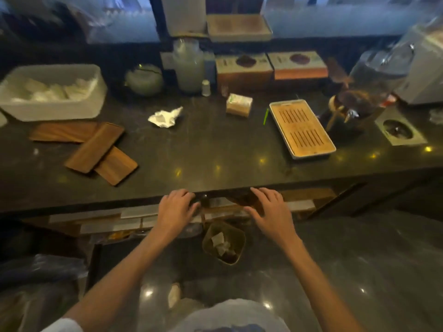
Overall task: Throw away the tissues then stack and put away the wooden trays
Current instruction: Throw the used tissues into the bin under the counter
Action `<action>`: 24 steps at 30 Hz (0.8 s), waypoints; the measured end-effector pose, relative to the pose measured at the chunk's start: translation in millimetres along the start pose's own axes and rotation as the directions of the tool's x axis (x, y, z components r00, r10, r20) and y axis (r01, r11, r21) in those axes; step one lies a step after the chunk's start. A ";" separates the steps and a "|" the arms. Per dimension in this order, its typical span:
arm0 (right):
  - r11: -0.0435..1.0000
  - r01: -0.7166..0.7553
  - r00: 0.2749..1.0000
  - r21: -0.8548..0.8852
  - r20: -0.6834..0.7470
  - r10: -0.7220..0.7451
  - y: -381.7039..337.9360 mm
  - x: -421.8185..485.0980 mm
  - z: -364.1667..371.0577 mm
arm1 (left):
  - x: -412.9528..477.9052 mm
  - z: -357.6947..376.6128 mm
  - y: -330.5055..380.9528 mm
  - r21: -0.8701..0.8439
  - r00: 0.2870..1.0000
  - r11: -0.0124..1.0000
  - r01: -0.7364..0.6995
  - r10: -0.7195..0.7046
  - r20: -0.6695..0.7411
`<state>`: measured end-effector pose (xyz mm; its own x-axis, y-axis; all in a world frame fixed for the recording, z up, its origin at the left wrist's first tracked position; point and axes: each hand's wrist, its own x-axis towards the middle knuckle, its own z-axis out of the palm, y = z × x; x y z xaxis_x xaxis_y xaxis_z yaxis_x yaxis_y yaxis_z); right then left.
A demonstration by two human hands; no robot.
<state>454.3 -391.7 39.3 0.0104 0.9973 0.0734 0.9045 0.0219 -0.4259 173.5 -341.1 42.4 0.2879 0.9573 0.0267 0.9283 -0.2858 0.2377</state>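
Presently, both hands hang palm-down at the near edge of the dark counter (pixel 215 149), fingers spread and loose, grasping nothing. The left hand (pixel 176 208) and right hand (pixel 269 208) sit well apart from each other, level with the counter lip. One crumpled tissue (pixel 165 118) lies on the counter toward the middle, clear of other items. Three wooden trays (pixel 96 147) lie at the left, overlapping at skewed angles, not squared into a stack. A bin (pixel 224 242) stands on the floor below, between the forearms, with pale paper inside. A slatted tray (pixel 301 128) rests at the right; a white tub (pixel 54 92) sits behind the wooden trays.
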 end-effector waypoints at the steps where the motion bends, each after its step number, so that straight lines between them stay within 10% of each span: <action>1: 1.000 0.017 1.000 -0.001 -0.010 -0.017 -8.7 8.3 -2.3 | -0.1 -8.7 -7.4 0.019 0.999 0.999 0.030 -0.030 -0.012; 12: 0.990 0.142 0.989 0.029 0.041 -0.143 -126.4 105.5 27.1 | 26.9 -66.0 -121.2 0.022 0.984 0.987 0.161 -0.159 -0.077; 24: 0.993 -0.069 0.995 0.091 0.075 0.062 -209.3 196.8 86.6 | 119.1 -75.6 -244.9 -0.023 0.999 0.998 0.051 -0.051 -0.006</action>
<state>230.2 -193.9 64.8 0.0348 0.9992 -0.0206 0.8591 -0.0404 -0.5101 -37.3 -153.7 60.8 0.2388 0.9708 0.0207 0.9360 -0.2358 0.2613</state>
